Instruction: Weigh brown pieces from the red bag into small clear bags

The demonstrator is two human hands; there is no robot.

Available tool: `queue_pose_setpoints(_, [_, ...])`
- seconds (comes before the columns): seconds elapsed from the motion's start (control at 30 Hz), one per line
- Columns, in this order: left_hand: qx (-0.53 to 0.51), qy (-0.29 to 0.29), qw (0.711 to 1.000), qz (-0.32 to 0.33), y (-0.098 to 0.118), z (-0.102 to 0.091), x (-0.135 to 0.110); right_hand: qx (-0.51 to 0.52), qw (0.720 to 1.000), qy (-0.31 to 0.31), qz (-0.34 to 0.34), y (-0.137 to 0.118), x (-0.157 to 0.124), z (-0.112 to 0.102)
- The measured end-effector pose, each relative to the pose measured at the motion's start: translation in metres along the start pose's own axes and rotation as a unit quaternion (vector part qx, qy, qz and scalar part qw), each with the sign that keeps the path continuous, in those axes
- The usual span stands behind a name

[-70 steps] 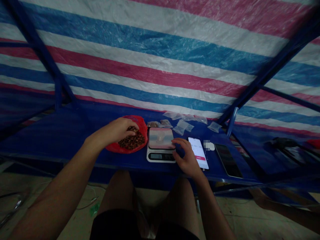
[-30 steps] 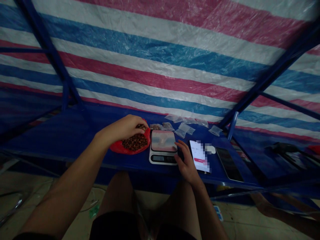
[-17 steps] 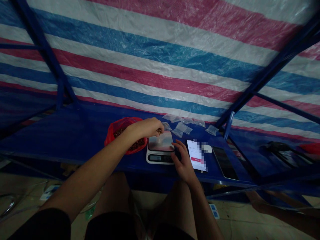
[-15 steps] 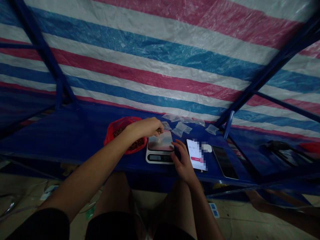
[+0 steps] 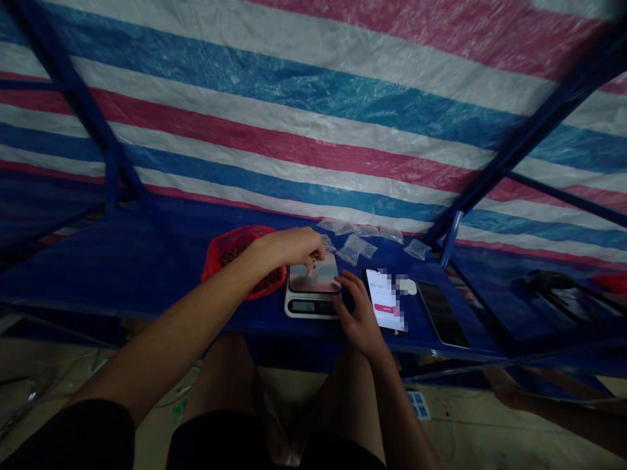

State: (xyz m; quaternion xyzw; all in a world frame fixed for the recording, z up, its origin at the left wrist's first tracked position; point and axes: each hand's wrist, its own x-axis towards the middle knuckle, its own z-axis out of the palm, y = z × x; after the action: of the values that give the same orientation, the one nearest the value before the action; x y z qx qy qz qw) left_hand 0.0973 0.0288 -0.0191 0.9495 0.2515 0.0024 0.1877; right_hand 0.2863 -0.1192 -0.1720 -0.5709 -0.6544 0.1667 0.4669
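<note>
My left hand [image 5: 309, 245] is over the metal plate of a small digital scale [image 5: 298, 308], its fingers closed around small brown pieces [image 5: 315, 257] that look like beans or seeds. To the left, partly behind my left forearm, is a red plastic bag [image 5: 213, 258] holding many such brown pieces [image 5: 268, 282]. Along the scale's right edge rests my right hand [image 5: 361, 320], fingers apart and holding nothing, with fingertips at the plate's side. The scale's display is lit, but its reading is too small to make out.
Several small clear plastic bags [image 5: 353, 249] lie behind the scale on the blue table [image 5: 122, 261]. Right of my right hand are a lit phone [image 5: 382, 301], a white case [image 5: 406, 286] and a dark phone [image 5: 442, 314]. Blue metal posts [image 5: 454, 232] and a striped sheet [image 5: 294, 143] stand behind.
My left hand has shifted slightly right over the scale plate, still gripping the brown pieces. The right hand stays at the scale's edge.
</note>
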Motion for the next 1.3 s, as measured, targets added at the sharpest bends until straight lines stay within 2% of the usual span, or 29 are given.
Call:
queue_pose_setpoints(0.33, [-0.043,0.032,0.998,0.025,-0.01,0.005,0.007,0.007,1.0,0.008,-0.007,0.0,0.0,0.0])
queue_pose_setpoints(0.6, [-0.027,0.002,0.999,0.023,-0.013,0.005,0.011,0.005,1.0,0.005,-0.005,0.001,0.001,0.0])
queue_pose_setpoints(0.83, [0.019,-0.006,1.0,0.0,-0.009,-0.001,0.01,0.01,1.0,0.006,-0.003,0.0,0.001,-0.001])
queue_pose_setpoints(1.0, [0.009,-0.006,1.0,0.003,-0.006,-0.005,0.009,0.017,1.0,0.007,-0.006,-0.001,0.001,0.0])
queue_pose_setpoints(1.13, [-0.027,0.015,0.999,0.025,-0.006,-0.002,0.009,0.017,1.0,0.007,-0.006,0.0,0.001,0.0])
queue_pose_setpoints(1.3, [-0.097,0.084,0.99,0.055,-0.013,0.014,0.005,0.018,1.0,0.007,-0.007,0.0,0.001,-0.001])
